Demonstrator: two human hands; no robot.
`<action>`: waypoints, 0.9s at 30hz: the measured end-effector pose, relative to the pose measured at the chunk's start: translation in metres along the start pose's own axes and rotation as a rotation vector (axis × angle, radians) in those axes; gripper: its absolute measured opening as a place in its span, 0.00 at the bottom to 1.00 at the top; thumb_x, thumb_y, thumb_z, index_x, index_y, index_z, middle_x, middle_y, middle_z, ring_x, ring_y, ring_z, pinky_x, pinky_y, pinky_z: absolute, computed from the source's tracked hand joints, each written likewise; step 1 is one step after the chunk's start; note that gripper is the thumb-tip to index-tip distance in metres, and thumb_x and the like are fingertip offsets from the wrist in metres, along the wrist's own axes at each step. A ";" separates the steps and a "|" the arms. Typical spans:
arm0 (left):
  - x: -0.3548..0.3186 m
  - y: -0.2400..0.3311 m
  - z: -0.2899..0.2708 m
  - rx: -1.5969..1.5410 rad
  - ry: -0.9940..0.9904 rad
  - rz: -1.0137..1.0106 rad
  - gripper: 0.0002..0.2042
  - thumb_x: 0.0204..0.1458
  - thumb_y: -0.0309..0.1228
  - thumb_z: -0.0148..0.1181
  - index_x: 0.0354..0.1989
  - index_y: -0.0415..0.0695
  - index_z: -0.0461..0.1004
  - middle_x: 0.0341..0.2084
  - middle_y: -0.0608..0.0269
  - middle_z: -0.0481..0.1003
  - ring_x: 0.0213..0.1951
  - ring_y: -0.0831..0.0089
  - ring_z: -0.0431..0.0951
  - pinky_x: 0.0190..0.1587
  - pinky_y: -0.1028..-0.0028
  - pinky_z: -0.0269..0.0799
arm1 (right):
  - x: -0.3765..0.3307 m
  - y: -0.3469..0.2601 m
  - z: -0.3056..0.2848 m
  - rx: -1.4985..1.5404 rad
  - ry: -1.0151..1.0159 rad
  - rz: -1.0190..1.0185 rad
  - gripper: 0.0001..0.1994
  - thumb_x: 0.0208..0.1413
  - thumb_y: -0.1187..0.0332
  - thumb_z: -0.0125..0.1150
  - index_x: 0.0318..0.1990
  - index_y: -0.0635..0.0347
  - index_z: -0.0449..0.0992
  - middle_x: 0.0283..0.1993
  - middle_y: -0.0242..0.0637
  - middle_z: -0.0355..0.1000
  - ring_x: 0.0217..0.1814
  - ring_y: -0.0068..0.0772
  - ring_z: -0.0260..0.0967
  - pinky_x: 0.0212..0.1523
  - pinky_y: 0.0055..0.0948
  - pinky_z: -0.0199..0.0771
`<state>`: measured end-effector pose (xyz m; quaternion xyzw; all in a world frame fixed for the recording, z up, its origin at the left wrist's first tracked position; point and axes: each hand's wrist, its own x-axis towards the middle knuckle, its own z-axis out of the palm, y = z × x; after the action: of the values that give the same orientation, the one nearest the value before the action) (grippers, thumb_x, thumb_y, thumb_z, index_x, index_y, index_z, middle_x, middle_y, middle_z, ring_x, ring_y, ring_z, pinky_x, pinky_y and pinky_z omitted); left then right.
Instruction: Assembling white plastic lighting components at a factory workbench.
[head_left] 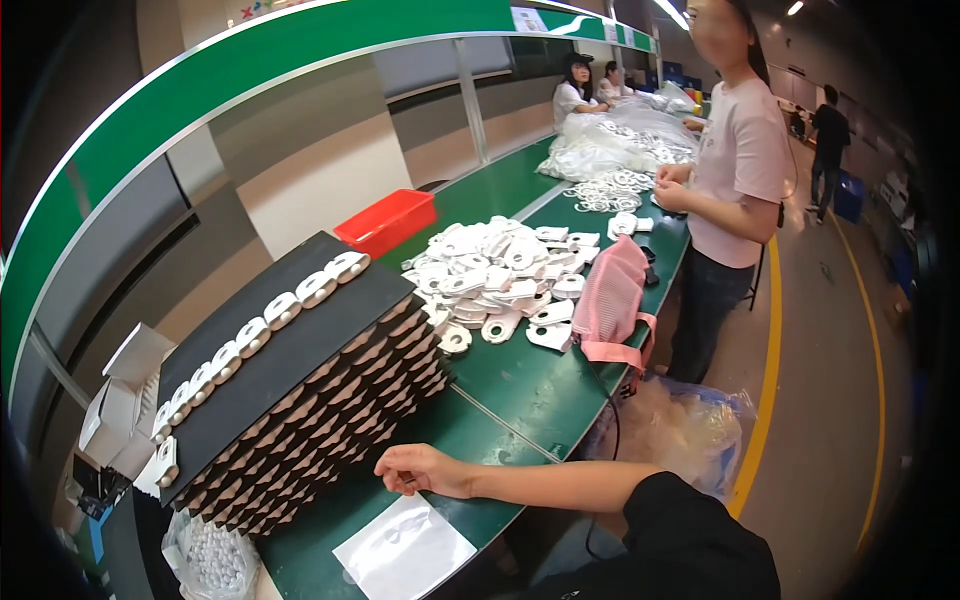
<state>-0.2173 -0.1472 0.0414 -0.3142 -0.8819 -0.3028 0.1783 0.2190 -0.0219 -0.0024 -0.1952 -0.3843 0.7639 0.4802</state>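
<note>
My right hand [420, 470] reaches in from the lower right, its fingers loosely bent and a little apart, with nothing visible in them. It hovers by the green table [510, 385], just above a clear-covered white sheet [405, 550]. Left of the hand stands a tall stack of black sheets [270, 330] with wavy, tan-edged layers between them. Along the top of this stack runs a row of white oval parts [250, 335]. Farther back lies a big heap of flat white plastic pieces with round holes [490, 270]. My left hand is out of view.
Beside the heap are a red bin [388, 224] and a pink mesh bag [612, 290]. A bag of white beads [215, 560] and an open white carton [118, 415] flank the stack. A co-worker [740, 150] stands at the table's right edge, near white rings [610, 190].
</note>
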 end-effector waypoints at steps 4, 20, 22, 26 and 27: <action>0.002 0.002 -0.002 0.013 -0.040 -0.064 0.31 0.44 0.47 0.59 0.49 0.35 0.62 0.37 0.43 0.72 0.38 0.50 0.73 0.42 0.59 0.66 | 0.000 -0.003 0.000 -0.010 -0.007 -0.046 0.12 0.58 0.60 0.46 0.37 0.60 0.68 0.28 0.31 0.67 0.26 0.19 0.59 0.28 0.17 0.59; 0.006 0.021 -0.056 -0.877 0.047 0.304 0.11 0.50 0.30 0.56 0.39 0.37 0.70 0.21 0.61 0.70 0.22 0.74 0.68 0.24 0.79 0.66 | -0.080 -0.091 -0.068 -1.751 0.465 -0.736 0.09 0.40 0.69 0.61 0.32 0.57 0.73 0.31 0.38 0.70 0.34 0.39 0.67 0.35 0.31 0.69; 0.005 0.050 -0.061 -0.925 -0.350 0.055 0.11 0.53 0.30 0.48 0.42 0.36 0.68 0.25 0.60 0.71 0.26 0.75 0.68 0.27 0.81 0.64 | -0.102 -0.115 -0.107 -1.936 0.862 -0.617 0.09 0.41 0.72 0.58 0.33 0.59 0.71 0.34 0.41 0.68 0.41 0.40 0.65 0.40 0.33 0.66; -0.003 0.054 -0.018 -1.788 -1.203 -0.132 0.14 0.55 0.33 0.46 0.47 0.39 0.63 0.33 0.60 0.69 0.27 0.75 0.68 0.27 0.80 0.65 | -0.111 -0.127 -0.137 -2.435 1.104 -0.153 0.09 0.41 0.73 0.53 0.33 0.65 0.70 0.33 0.46 0.67 0.41 0.43 0.61 0.40 0.34 0.64; -0.004 0.068 0.001 -1.992 -1.606 -0.340 0.15 0.55 0.34 0.47 0.48 0.39 0.62 0.33 0.59 0.69 0.28 0.74 0.68 0.28 0.80 0.66 | -0.108 -0.123 -0.138 -2.516 1.074 0.125 0.09 0.41 0.73 0.51 0.32 0.65 0.70 0.32 0.46 0.66 0.41 0.42 0.61 0.39 0.33 0.63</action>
<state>-0.1693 -0.1067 0.0675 -0.2888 -0.1659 -0.5725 -0.7492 0.4329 -0.0317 -0.0011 -0.7821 -0.5713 -0.2466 0.0341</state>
